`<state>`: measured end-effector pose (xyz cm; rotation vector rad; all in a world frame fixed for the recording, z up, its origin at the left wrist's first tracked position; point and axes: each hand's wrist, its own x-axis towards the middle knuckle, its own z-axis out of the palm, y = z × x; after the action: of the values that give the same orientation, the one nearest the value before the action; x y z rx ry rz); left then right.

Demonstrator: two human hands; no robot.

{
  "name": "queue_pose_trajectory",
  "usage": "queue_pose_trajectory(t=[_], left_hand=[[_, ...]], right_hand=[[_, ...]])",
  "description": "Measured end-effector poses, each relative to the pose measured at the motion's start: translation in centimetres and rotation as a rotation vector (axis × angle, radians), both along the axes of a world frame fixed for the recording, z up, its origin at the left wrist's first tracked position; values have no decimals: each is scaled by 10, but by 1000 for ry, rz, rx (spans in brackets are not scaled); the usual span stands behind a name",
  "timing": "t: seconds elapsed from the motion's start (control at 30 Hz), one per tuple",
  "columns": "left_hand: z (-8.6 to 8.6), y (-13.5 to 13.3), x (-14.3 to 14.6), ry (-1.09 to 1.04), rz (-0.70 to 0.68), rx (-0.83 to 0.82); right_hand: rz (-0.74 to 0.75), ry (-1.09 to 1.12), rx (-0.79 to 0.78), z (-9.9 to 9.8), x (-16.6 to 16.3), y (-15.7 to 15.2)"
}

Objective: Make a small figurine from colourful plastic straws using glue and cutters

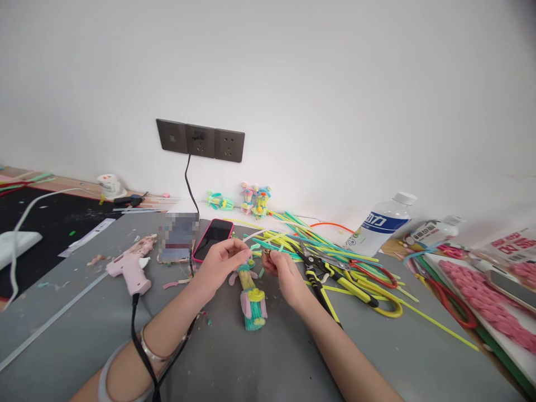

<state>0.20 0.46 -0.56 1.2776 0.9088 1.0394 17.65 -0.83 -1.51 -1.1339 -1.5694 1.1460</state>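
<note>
Figure [253, 308], fuzzy and multicoloured, lies just below the fingers of the left hand [226, 259], its top partly hidden; their grip I cannot tell. The right hand [285, 273] pinches a tiny, blurred item [267, 253].

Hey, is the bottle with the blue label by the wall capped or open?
Capped: a white cap sits on the neck of the bottle.

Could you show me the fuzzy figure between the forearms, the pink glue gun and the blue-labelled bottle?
Fuzzy figure [255, 295]: head view, on its yellow band.
Pink glue gun [131, 267]: head view, on its body.
Bottle [384, 222]: head view, on its blue label.
</note>
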Motion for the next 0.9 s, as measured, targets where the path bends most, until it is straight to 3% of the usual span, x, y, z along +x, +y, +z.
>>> queue_pose_trajectory(t=[0.43, 0.9], left_hand=[[7, -3, 1, -9, 18, -3], [1, 0, 1, -11, -4, -24]], right_hand=[[2, 27, 4, 2, -4, -2], [20, 13, -31, 5, -4, -3]])
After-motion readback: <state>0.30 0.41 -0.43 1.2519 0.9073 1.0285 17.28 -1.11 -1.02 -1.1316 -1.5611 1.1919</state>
